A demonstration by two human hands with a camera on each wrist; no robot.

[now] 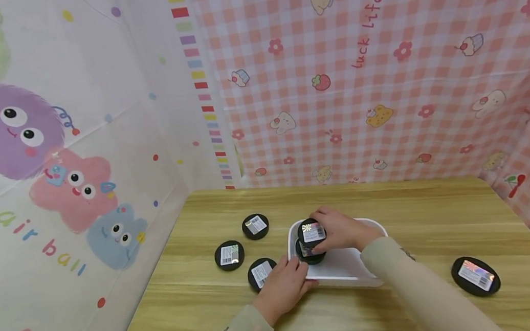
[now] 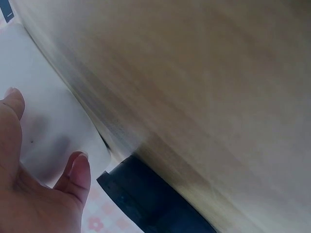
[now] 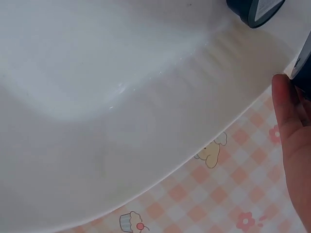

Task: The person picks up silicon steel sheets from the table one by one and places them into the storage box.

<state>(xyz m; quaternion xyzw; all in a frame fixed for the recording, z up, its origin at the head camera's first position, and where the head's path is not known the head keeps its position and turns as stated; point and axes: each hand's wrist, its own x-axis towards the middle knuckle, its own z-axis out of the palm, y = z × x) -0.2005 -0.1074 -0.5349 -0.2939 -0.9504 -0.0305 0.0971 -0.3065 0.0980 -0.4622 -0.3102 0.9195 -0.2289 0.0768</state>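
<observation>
White tub (image 1: 347, 278): upright on the worktop (image 1: 191, 304).
Right hand (image 1: 341, 230): above the tub's left end, thumb and fingers pinching the held puck (image 1: 313, 232).
Held puck: black, round, stickered face showing.
Lower puck (image 1: 312, 258): inside the tub's left end, partly hidden; whether the held puck touches it, I cannot tell.
Left hand (image 1: 286, 285): gripping the tub's near left corner.
Three pucks (image 1: 229, 255): left of the tub.
Lone puck (image 1: 476, 276): well right of the tub.

Six black containers (image 1: 229, 255), one white tub (image 1: 342, 279), two hands (image 1: 283, 288), one table (image 1: 187, 309)
</observation>
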